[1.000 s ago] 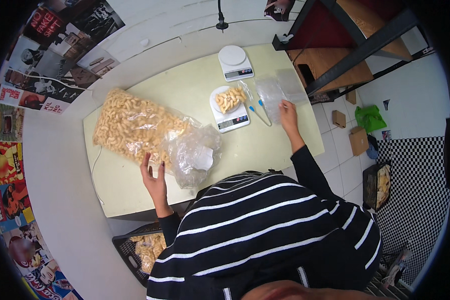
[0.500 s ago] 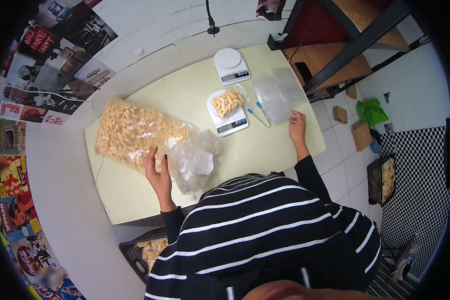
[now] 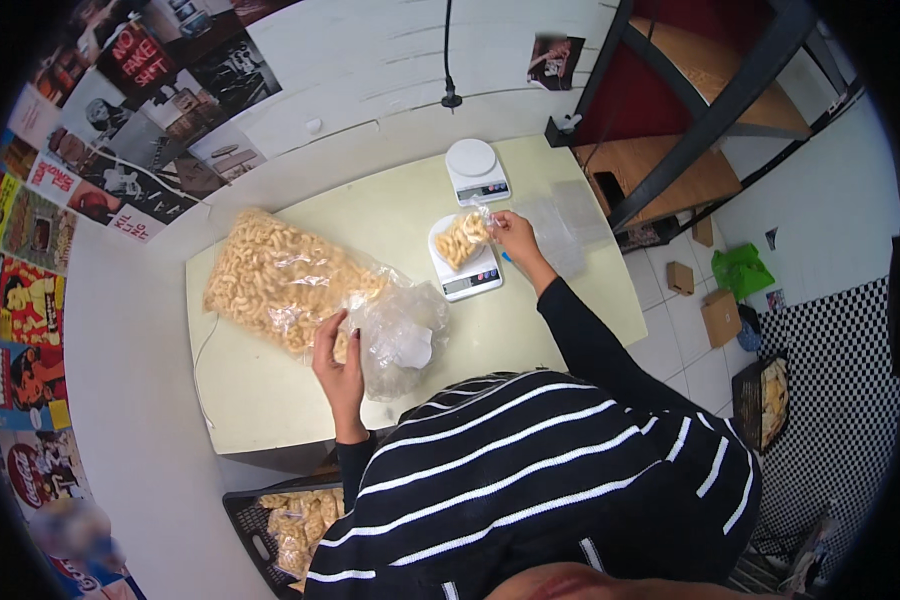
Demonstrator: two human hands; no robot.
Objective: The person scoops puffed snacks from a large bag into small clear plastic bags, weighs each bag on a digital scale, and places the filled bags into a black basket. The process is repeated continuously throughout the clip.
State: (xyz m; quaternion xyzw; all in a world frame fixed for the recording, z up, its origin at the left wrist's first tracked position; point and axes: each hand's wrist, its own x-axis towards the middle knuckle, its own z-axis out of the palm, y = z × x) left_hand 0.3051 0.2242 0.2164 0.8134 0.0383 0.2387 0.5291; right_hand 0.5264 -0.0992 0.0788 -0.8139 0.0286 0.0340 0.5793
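A small clear bag of curved, pale-yellow puffed snacks (image 3: 460, 243) rests on the nearer white kitchen scale (image 3: 473, 287). My right hand (image 3: 516, 240) is closed on the bag's gathered top corner. My left hand (image 3: 340, 378) has its fingers apart at the near side of a large clear sack of the same puffs (image 3: 270, 275), by its crumpled mouth (image 3: 395, 335). Whether those fingers touch the plastic, I cannot tell. Just below my right hand a blue tip of the tongs (image 3: 507, 257) shows; the remainder is hidden.
Another white scale (image 3: 471, 160) stands at the far side of the pale table (image 3: 510, 340). Flat clear bags (image 3: 570, 225) lie at the right. A black crate of filled bags (image 3: 260, 535) sits below the table's near left. Boxes (image 3: 720, 318) are on the floor.
My right hand has moved left from the flat clear bags to the small bag on the scale and taken hold of its top. My left hand stays by the large sack.
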